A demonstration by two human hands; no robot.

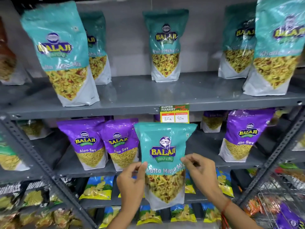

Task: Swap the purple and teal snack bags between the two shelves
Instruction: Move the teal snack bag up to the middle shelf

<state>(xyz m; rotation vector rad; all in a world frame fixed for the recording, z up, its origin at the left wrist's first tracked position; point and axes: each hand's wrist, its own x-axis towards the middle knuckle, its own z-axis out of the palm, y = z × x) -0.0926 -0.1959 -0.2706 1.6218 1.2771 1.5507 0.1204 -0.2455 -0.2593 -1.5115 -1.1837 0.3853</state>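
I hold one teal snack bag (165,156) upright in front of the lower shelf (206,146). My left hand (132,182) pinches its left edge and my right hand (200,171) pinches its right edge. Several more teal bags stand on the upper shelf (140,95): one at left (61,52), one at centre (165,47), one at right (277,47). Purple snack bags stand on the lower shelf: two at left (87,142) (121,144) and one at right (242,136). More purple bags sit behind them.
A yellow price tag (174,114) hangs from the upper shelf's front edge. Grey slotted uprights (33,154) (272,156) cross the front diagonally. Blue-and-yellow chip bags (97,187) fill the shelf below. A wire basket (280,209) with packets sits at bottom right.
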